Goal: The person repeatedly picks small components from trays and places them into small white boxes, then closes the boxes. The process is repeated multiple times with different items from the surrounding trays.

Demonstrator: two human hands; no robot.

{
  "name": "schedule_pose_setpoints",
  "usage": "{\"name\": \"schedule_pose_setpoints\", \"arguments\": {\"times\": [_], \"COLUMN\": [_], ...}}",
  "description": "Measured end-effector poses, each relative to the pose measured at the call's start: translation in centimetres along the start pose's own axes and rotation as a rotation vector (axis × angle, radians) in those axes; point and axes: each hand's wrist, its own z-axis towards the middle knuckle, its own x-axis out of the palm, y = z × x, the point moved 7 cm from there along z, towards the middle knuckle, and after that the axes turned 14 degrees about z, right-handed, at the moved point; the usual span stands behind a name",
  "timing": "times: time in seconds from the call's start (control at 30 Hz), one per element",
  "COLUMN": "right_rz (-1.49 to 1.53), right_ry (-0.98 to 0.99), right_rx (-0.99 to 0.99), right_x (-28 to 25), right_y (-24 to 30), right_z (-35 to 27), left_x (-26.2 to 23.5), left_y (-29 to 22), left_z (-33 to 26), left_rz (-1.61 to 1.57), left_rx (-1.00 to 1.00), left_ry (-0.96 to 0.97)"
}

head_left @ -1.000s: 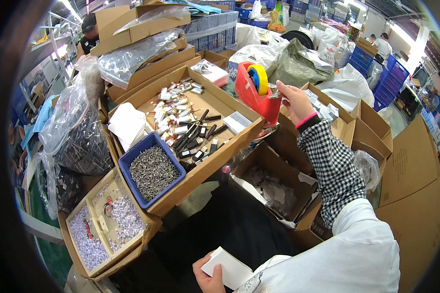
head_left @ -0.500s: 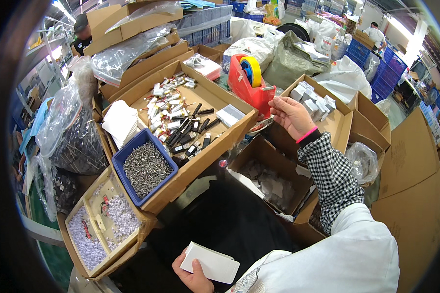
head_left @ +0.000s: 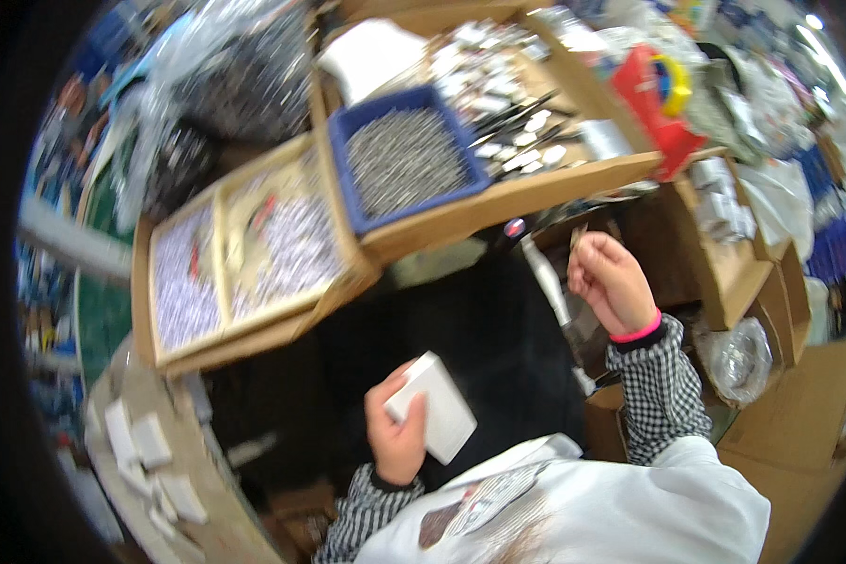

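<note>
My left hand [head_left: 396, 434] is wrapped round a flat white box [head_left: 442, 409], thumb across its face, low in front of my white top. Off to the right, my right hand [head_left: 615, 282] is raised with its fingertips pinched; something small and thin shows at the tips, too blurred to name. Beyond that hand stands a red tape dispenser [head_left: 650, 117] carrying a yellow-rimmed roll [head_left: 674, 85]. The hands are well apart.
A cardboard tray [head_left: 526, 188] holds small white and black electronic parts. At its corner sits a blue bin [head_left: 423, 209] of small metal pieces [head_left: 406, 160]. Left of it is a divided wooden tray [head_left: 222, 263] with pale bits. White pieces [head_left: 150, 440] lie lower left; a plastic bag [head_left: 740, 357] is right.
My right hand has drawn back from the tape dispenser toward me. The left hand has lifted and tilted the white box. The whole view has swung down and left, blurring things.
</note>
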Motion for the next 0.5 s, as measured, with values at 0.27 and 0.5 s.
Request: {"name": "schedule_pose_setpoints", "arguments": {"times": [0.27,0.5], "right_rz": [0.179,0.147], "right_ry": [0.068,0.019], "right_rx": [0.475,0.375], "right_x": [7.6,8.8], "right_y": [-13.8,-15.0], "right_z": [-6.1,-6.7], "left_x": [0.7,-0.5], "left_y": [-0.5,-1.7], "left_z": [-0.5,-0.6], "left_rz": [0.01,0.137], "left_rx": [0.018,0.051], "left_ry": [0.088,0.064]}}
